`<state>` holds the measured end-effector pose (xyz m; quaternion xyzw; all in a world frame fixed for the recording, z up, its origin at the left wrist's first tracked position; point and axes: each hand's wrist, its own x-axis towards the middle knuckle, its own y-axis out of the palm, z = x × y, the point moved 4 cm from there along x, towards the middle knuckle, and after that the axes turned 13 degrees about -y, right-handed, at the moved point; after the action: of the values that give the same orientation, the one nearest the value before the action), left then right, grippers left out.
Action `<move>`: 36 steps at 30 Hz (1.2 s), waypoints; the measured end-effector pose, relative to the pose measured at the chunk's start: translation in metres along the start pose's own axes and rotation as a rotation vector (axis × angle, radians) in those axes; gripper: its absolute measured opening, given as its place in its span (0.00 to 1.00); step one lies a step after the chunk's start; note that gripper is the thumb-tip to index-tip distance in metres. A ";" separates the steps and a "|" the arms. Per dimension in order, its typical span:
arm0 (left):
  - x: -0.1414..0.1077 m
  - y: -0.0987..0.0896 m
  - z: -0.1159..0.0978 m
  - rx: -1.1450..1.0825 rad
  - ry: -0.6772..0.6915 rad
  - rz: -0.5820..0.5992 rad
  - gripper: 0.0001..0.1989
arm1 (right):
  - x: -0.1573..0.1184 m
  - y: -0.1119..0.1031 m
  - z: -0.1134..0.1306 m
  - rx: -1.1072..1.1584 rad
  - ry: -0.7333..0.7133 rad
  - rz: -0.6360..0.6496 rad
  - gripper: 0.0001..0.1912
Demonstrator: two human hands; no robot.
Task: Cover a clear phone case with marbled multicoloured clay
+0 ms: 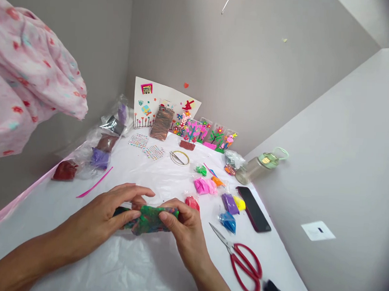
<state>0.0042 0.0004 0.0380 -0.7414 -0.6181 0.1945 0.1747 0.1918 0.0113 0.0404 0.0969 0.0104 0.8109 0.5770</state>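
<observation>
Green clay marbled with dark and reddish streaks (153,220) lies over what looks like a clear phone case (126,206), held lengthwise above the table near its front. My left hand (111,210) grips the left end, thumb on the near side and fingers partly raised behind. At the right end, my right hand (185,224) presses its thumb onto the clay with the fingers curled behind it. Much of the case is hidden by the clay and my hands. Just beyond my right hand sits a packet of red clay (192,202).
Red-handled scissors (246,267), a black phone (254,209) and clay packets, pink (205,186) and blue (228,222), lie to the right. A bottle (257,169) stands behind. Bagged clay (99,157) lines the left edge. Decorated cases and a brown case (162,122) lean at the back.
</observation>
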 end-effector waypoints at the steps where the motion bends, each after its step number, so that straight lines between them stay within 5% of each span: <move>1: -0.001 0.000 -0.001 -0.003 0.013 -0.011 0.18 | 0.000 -0.001 0.000 0.005 0.008 -0.011 0.11; 9: -0.011 0.011 -0.026 0.181 0.446 -0.327 0.14 | -0.001 -0.001 -0.006 0.037 0.065 -0.022 0.15; 19: -0.014 0.015 -0.029 0.323 0.581 -0.437 0.17 | -0.001 0.001 -0.010 0.010 0.096 -0.019 0.18; 28: -0.006 0.015 -0.017 0.289 0.336 -0.373 0.12 | -0.001 0.001 -0.009 -0.009 0.103 -0.042 0.17; 36: 0.001 0.014 -0.015 0.065 0.023 -0.071 0.16 | -0.001 -0.002 -0.010 -0.050 0.094 -0.031 0.17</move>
<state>0.0238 -0.0018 0.0442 -0.7152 -0.6351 0.1999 0.2126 0.1922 0.0122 0.0301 0.0438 0.0188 0.8055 0.5906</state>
